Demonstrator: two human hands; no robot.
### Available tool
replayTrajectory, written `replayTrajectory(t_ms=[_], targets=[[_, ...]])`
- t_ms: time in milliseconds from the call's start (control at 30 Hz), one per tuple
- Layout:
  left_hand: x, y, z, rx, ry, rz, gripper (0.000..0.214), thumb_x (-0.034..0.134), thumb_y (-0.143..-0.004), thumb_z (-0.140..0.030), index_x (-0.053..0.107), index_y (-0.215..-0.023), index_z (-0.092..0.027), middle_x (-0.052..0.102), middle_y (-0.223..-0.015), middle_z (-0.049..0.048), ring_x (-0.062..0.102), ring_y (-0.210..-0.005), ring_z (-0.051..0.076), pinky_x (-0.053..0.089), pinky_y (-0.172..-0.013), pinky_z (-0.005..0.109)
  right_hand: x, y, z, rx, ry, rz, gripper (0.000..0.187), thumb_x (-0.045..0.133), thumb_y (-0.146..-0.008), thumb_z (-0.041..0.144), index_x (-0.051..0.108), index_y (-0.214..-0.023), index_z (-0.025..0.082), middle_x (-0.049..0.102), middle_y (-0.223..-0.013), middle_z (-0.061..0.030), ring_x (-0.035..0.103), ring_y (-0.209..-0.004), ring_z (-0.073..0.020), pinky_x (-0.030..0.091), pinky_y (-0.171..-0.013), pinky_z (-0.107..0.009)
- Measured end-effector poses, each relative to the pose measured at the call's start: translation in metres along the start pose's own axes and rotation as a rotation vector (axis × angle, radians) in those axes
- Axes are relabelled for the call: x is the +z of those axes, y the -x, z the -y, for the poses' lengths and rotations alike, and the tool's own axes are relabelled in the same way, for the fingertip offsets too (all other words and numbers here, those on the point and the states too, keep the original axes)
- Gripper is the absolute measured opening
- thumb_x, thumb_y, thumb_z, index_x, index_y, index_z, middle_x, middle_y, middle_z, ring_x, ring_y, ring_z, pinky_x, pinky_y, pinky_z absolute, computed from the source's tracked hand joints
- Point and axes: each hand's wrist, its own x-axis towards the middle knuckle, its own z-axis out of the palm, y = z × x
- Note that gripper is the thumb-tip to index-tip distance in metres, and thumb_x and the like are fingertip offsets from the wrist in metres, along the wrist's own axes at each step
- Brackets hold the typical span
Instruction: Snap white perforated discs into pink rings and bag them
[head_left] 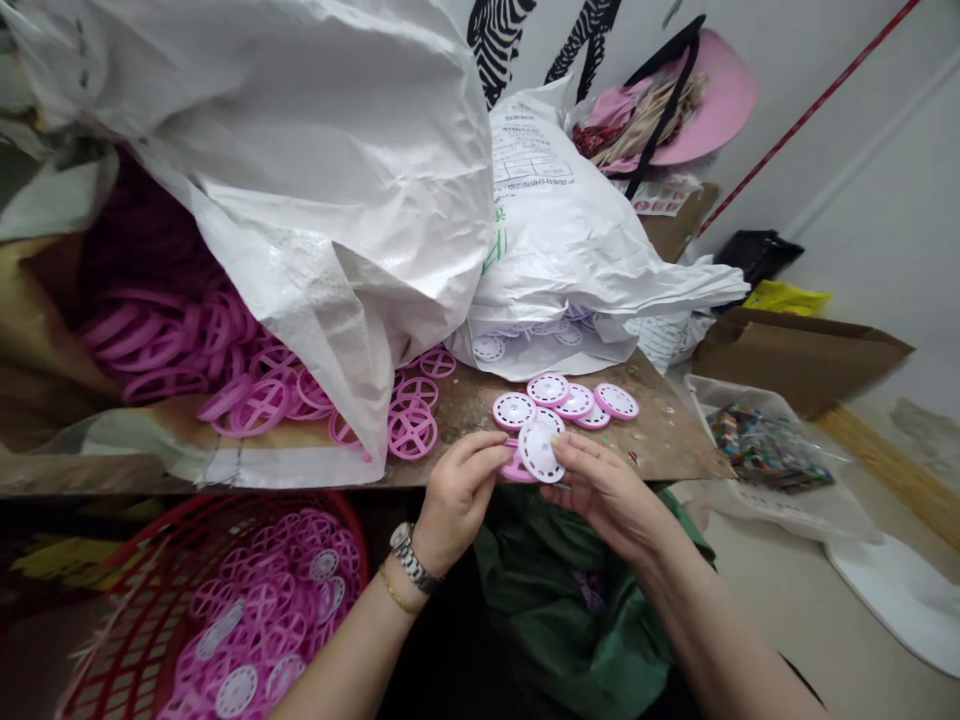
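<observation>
Near the front edge of the brown work table (472,408), my left hand (463,490) pinches a pink spoked plastic ring (516,466). My right hand (596,487) grips a white slotted plastic disc (540,449), which overlaps the ring and hides part of it. Just beyond my fingers lie several white discs with pink rims (514,409), some leaning on one another. Loose pink spoked rings (412,428) rest on the table to the left of my hands.
A large white sack (337,160) spills pink rings at the left. Another white sack (555,230) holds pale discs. Below left stands a red basket (142,570) of pink pieces. At right are a cardboard box (802,360) and a plastic bin (810,500) with small colourful pieces.
</observation>
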Motion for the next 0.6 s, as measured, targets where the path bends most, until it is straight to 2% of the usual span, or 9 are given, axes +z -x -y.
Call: replayTrajectory(t_ms=[67,133,233,333,400,500,567,600], targets=[[-0.001,0.0,-0.005,0.049,-0.013,0.015,0.026,0.05,-0.089,-0.01,0.067,-0.104,-0.021,0.065,-0.116,0.0101,0.062,-0.107,0.018,0.052,-0.091,0.036,0.002,0.005,-0.004,0.033,-0.023,0.021,0.038,0.086,-0.059,0.04,0.063,-0.081,0.019,0.065,-0.078,0.0007,0.059,-0.069,-0.0116,0.048,-0.062,-0.023],[-0.001,-0.001,-0.014,-0.028,0.035,0.028,0.026,0.051,-0.088,-0.011,0.068,-0.104,-0.023,0.063,-0.12,0.0101,0.06,-0.112,0.02,0.05,-0.096,0.038,0.003,0.008,-0.008,0.032,-0.043,0.018,0.04,0.086,-0.059,0.041,0.062,-0.081,0.018,0.065,-0.076,0.0009,0.059,-0.067,-0.0114,0.048,-0.062,-0.023],[0.001,-0.001,-0.032,-0.345,0.248,0.049,0.032,0.055,-0.085,-0.014,0.065,-0.113,-0.025,0.058,-0.127,0.0099,0.054,-0.121,0.024,0.046,-0.102,0.041,0.002,0.01,-0.014,-0.057,-0.014,-0.028,0.04,0.084,-0.061,0.044,0.059,-0.08,0.019,0.065,-0.077,0.0002,0.059,-0.067,-0.0127,0.048,-0.061,-0.024],[0.001,0.001,-0.045,-0.755,0.654,0.191,0.057,0.065,-0.08,-0.019,0.048,-0.133,-0.029,0.054,-0.132,0.0107,0.063,-0.108,0.024,0.057,-0.084,0.037,-0.003,0.01,-0.02,-0.206,0.119,-0.09,0.039,0.079,-0.066,0.048,0.057,-0.08,0.02,0.065,-0.078,-0.0014,0.06,-0.068,-0.0152,0.049,-0.062,-0.027],[0.001,0.003,-0.05,-0.936,0.819,0.277,0.068,0.07,-0.077,-0.024,0.04,-0.138,-0.031,0.056,-0.129,0.0107,0.068,-0.09,0.02,0.06,-0.073,0.033,-0.005,0.011,-0.023,-0.289,0.215,-0.098,0.038,0.077,-0.068,0.049,0.056,-0.08,0.02,0.064,-0.075,-0.001,0.06,-0.067,-0.016,0.05,-0.063,-0.028],[0.004,0.006,-0.048,-1.002,0.76,0.248,0.059,0.071,-0.078,-0.036,0.048,-0.13,-0.024,0.066,-0.105,0.0075,0.068,-0.07,0.015,0.06,-0.064,0.031,-0.006,0.018,-0.027,-0.4,0.266,-0.096,0.036,0.075,-0.068,0.039,0.058,-0.094,0.021,0.065,-0.076,0.001,0.061,-0.07,-0.016,0.05,-0.067,-0.028],[0.01,0.007,-0.046,-0.964,0.629,0.213,0.05,0.071,-0.076,-0.042,0.057,-0.118,-0.018,0.067,-0.091,0.0049,0.067,-0.065,0.016,0.061,-0.06,0.029,-0.006,0.025,-0.029,-0.464,0.287,-0.114,0.038,0.072,-0.07,0.029,0.059,-0.104,0.021,0.065,-0.082,0.0011,0.062,-0.076,-0.0159,0.049,-0.073,-0.028],[0.013,0.008,-0.044,-0.927,0.567,0.201,0.047,0.072,-0.075,-0.044,0.06,-0.112,-0.017,0.068,-0.091,0.0046,0.068,-0.066,0.016,0.061,-0.06,0.028,-0.006,0.029,-0.029,-0.487,0.316,-0.12,0.035,0.071,-0.071,0.025,0.06,-0.104,0.02,0.066,-0.087,0.0001,0.062,-0.08,-0.0162,0.049,-0.077,-0.028]])
